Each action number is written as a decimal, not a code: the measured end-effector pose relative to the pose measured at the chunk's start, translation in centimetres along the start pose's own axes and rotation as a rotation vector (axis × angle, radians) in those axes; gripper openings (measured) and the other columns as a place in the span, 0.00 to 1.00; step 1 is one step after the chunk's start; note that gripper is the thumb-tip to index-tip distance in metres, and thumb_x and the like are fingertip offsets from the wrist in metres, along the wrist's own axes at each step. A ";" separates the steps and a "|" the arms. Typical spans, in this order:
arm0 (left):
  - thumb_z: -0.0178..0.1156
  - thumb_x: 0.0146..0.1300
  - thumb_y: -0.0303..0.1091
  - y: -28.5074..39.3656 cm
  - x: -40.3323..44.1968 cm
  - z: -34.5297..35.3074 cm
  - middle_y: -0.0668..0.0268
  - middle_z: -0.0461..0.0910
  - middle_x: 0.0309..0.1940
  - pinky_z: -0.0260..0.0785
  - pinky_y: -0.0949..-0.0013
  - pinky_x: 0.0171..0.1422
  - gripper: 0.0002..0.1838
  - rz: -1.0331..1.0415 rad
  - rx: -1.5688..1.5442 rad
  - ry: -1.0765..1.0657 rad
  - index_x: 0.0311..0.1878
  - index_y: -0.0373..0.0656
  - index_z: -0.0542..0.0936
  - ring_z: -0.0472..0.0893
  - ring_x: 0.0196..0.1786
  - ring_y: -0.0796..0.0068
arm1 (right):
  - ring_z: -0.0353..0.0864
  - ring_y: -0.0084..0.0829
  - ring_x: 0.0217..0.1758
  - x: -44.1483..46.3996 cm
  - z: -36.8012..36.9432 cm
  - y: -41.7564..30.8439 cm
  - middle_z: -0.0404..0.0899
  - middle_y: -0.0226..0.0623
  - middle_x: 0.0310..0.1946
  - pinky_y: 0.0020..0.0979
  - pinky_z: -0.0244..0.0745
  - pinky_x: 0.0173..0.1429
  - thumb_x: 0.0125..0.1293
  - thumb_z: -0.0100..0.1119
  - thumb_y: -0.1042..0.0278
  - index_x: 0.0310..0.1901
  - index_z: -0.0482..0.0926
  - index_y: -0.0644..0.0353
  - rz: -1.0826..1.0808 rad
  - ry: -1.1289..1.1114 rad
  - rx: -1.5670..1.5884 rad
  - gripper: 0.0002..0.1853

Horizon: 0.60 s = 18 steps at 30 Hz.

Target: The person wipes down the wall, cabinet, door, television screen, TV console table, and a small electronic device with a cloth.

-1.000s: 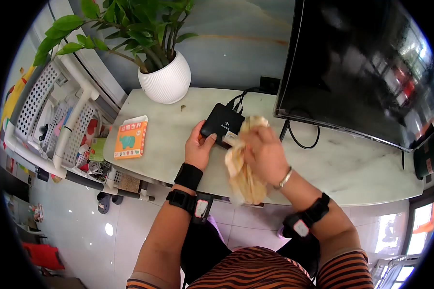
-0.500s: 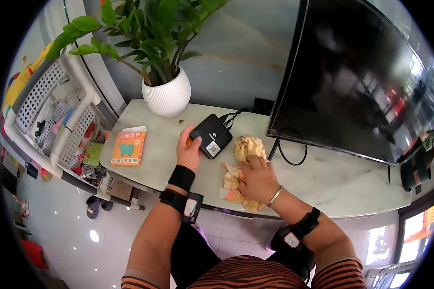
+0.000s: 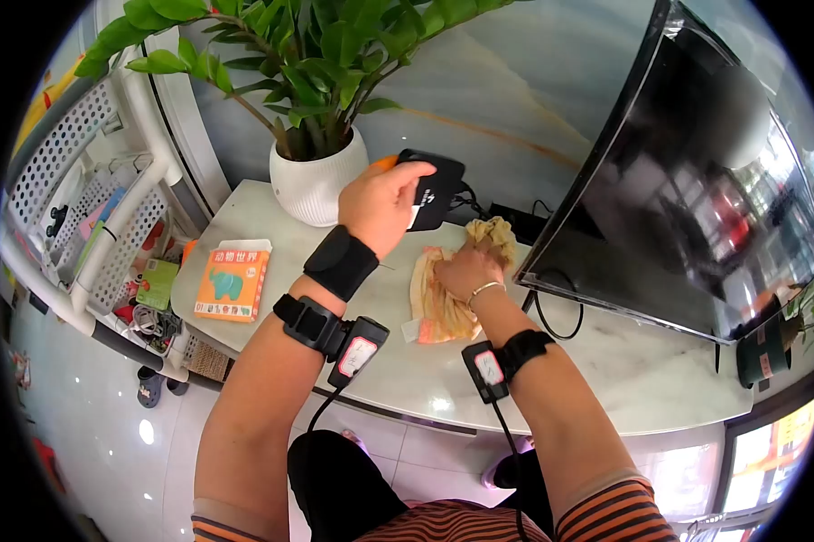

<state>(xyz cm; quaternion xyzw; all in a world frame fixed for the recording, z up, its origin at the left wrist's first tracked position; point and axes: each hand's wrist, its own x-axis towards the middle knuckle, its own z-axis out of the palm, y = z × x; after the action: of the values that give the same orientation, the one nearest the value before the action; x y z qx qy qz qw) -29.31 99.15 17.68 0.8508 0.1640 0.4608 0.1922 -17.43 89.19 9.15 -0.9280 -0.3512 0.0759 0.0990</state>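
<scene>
My left hand (image 3: 378, 207) grips a black box (image 3: 439, 188) by its near left side and holds it raised near the white plant pot, cables running from its far end. An orange bit shows beside my fingers. On the marble-look tabletop (image 3: 380, 361), my right hand (image 3: 471, 269) presses down on a crumpled yellow cloth (image 3: 444, 312), its fingers partly sunk in the folds. The cloth lies to the right of and nearer than the box.
A white pot (image 3: 312, 185) with a leafy plant stands at the back left. Left of centre lies an orange elephant book (image 3: 230, 285). The television (image 3: 669, 199) fills the right, with a looped cable below. A shelf cart (image 3: 140, 262) stands at the left.
My left hand has lifted the black box up and away from the tabletop, towards the back. My right hand and the cloth have moved further back on the tabletop. The view has shifted too.
</scene>
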 end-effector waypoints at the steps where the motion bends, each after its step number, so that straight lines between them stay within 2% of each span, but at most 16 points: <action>1: 0.54 0.58 0.28 0.4 0.2 0.0 0.62 0.78 0.32 0.69 0.66 0.36 0.11 0.047 0.046 -0.001 0.41 0.53 0.80 0.77 0.32 0.61 | 0.57 0.49 0.66 0.3 -0.5 -0.5 0.58 0.54 0.62 0.40 0.53 0.67 0.57 0.48 0.49 0.58 0.62 0.73 -0.040 -0.058 -0.008 0.36; 4: 0.56 0.54 0.28 0.9 1.0 0.7 0.63 0.77 0.34 0.71 0.61 0.37 0.13 0.197 0.127 0.027 0.40 0.57 0.81 0.77 0.34 0.57 | 0.65 0.43 0.62 1.4 -1.3 -1.7 0.66 0.52 0.57 0.35 0.60 0.64 0.58 0.47 0.50 0.56 0.66 0.72 -0.200 -0.226 -0.057 0.32; 6: 0.56 0.54 0.27 1.0 1.2 0.9 0.63 0.77 0.31 0.71 0.62 0.35 0.14 0.190 0.148 0.013 0.41 0.58 0.81 0.77 0.31 0.59 | 0.69 0.40 0.59 1.8 -0.6 -2.2 0.70 0.51 0.55 0.31 0.64 0.61 0.58 0.47 0.51 0.54 0.67 0.72 -0.348 -0.343 -0.121 0.31; 9: 0.56 0.54 0.27 0.5 1.5 1.0 0.63 0.76 0.30 0.71 0.63 0.34 0.14 0.187 0.118 0.017 0.42 0.58 0.81 0.76 0.30 0.60 | 0.63 0.43 0.64 -0.9 1.9 -1.6 0.66 0.51 0.58 0.37 0.60 0.64 0.58 0.46 0.52 0.55 0.68 0.70 -0.872 -0.063 0.048 0.30; 12: 0.56 0.54 0.28 -0.8 1.4 0.0 0.64 0.77 0.31 0.71 0.63 0.34 0.13 0.175 0.118 0.001 0.41 0.58 0.81 0.77 0.30 0.59 | 0.58 0.45 0.66 -2.3 3.5 -1.5 0.64 0.49 0.60 0.44 0.55 0.65 0.58 0.46 0.51 0.56 0.69 0.65 -0.652 0.132 -0.081 0.29; 15: 0.56 0.55 0.26 -1.8 0.8 -1.0 0.62 0.77 0.32 0.71 0.65 0.33 0.14 0.125 0.127 -0.042 0.42 0.58 0.81 0.76 0.28 0.62 | 0.53 0.47 0.68 0.5 3.7 -3.3 0.60 0.48 0.62 0.49 0.50 0.66 0.57 0.45 0.51 0.55 0.72 0.58 -0.263 0.179 -0.138 0.27; 18: 0.56 0.55 0.26 -2.2 0.4 -1.1 0.61 0.78 0.35 0.71 0.66 0.34 0.14 0.129 0.096 -0.017 0.42 0.57 0.81 0.76 0.28 0.62 | 0.60 0.43 0.65 4.8 2.9 -5.4 0.65 0.45 0.60 0.45 0.57 0.64 0.57 0.47 0.52 0.53 0.74 0.54 -0.499 0.022 -0.085 0.24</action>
<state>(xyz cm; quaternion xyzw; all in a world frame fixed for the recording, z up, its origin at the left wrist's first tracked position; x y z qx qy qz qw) -30.27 101.41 17.47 0.8716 0.1291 0.4567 0.1227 -17.90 96.74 7.31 -0.8167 -0.5711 0.0241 0.0793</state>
